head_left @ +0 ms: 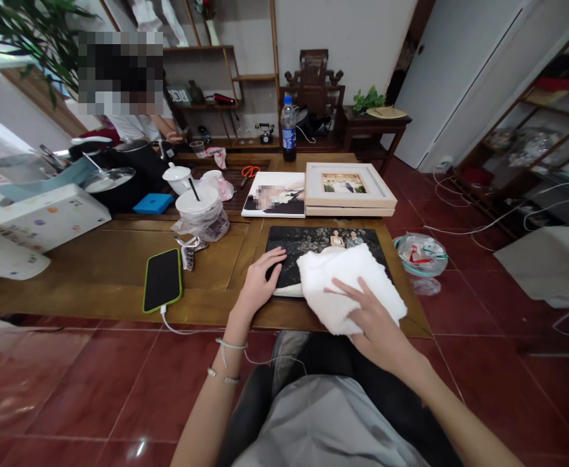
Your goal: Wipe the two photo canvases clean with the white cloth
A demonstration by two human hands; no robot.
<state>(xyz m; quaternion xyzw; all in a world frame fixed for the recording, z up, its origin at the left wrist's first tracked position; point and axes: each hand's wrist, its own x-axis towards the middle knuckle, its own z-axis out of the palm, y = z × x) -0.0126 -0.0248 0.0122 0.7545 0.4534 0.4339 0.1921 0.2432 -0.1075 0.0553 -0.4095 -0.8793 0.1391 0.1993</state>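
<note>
A dark photo panel (301, 250) showing two people in wedding clothes lies flat near the table's front edge. My left hand (261, 275) rests on its left side, fingers stretched out and holding nothing. A white fluffy cloth (320, 275) covers the panel's lower right part and hangs past its front edge. My right hand (369, 318) is on top of the cloth, gripping it against the panel with some fingers spread. What the cloth covers is hidden.
Behind the panel are a white-edged photo print (274, 194) and stacked light wooden frames (386, 194). A charging phone (162, 280), a bagged drink cup (199, 211) and a cola bottle (289, 130) stand about the wooden table (211, 285). A person (133, 120) sits across.
</note>
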